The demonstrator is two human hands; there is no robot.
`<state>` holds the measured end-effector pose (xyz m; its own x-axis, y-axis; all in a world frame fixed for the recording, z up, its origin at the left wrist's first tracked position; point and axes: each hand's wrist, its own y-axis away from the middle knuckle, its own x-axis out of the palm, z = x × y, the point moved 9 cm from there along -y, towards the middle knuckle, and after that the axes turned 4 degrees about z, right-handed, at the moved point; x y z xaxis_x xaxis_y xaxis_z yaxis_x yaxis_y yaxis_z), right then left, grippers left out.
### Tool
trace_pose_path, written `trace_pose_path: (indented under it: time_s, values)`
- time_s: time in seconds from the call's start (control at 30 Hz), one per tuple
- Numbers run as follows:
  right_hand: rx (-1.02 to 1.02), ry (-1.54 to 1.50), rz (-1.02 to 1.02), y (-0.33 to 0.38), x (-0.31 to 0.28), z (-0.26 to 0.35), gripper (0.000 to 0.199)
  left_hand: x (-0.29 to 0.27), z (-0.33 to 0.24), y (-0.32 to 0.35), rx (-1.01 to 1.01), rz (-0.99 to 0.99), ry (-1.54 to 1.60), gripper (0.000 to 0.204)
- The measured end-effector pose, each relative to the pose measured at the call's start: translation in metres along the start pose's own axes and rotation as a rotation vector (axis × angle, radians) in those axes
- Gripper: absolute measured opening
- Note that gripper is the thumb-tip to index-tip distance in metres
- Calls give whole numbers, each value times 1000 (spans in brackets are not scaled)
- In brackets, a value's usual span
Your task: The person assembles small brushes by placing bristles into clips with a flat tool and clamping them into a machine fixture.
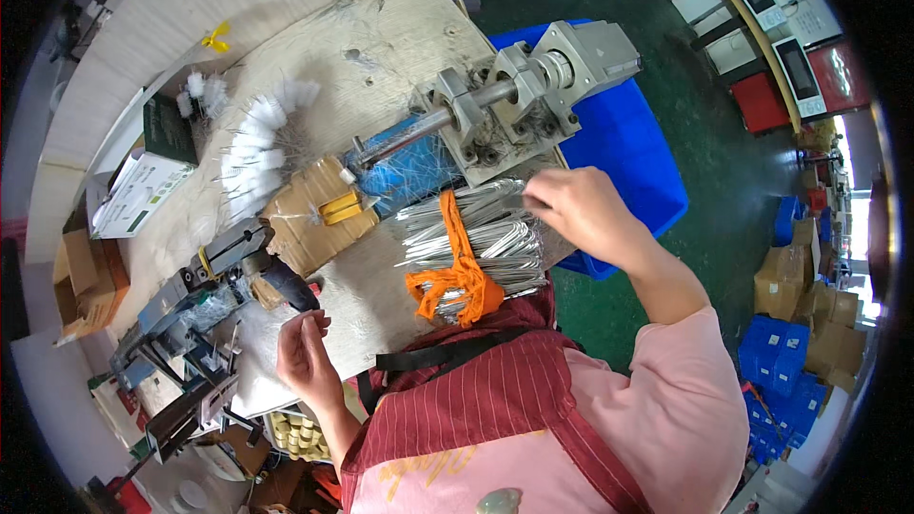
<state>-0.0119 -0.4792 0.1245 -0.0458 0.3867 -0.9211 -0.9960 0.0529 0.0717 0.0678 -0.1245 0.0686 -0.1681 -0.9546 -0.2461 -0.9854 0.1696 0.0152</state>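
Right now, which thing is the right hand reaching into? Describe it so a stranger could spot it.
Start at the grey metal shaft machine on the wooden bench. Just below it lies a bundle of bent silvery wires, where the right hand rests. Unlike the white bristle brushes further left, it is tied with an orange strip.

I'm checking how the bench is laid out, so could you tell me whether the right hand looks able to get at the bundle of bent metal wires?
Probably yes: the right hand is already at the upper right end of the wire bundle, with nothing between them.
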Motion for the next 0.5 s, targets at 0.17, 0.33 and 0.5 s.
trace_pose_path:
  time_s: [0.17,0.33,0.5]
  values:
    - [-121,85,2,-2,9,25,29,21,-7,-12,10,63,-5,10]
    - [-75,9,114,-23,40,10,21,40,-7,-9,5,169,-21,7]
    - [-63,-136,118,-30,31,-1,18,42,0,-5,-9,178,-54,6]
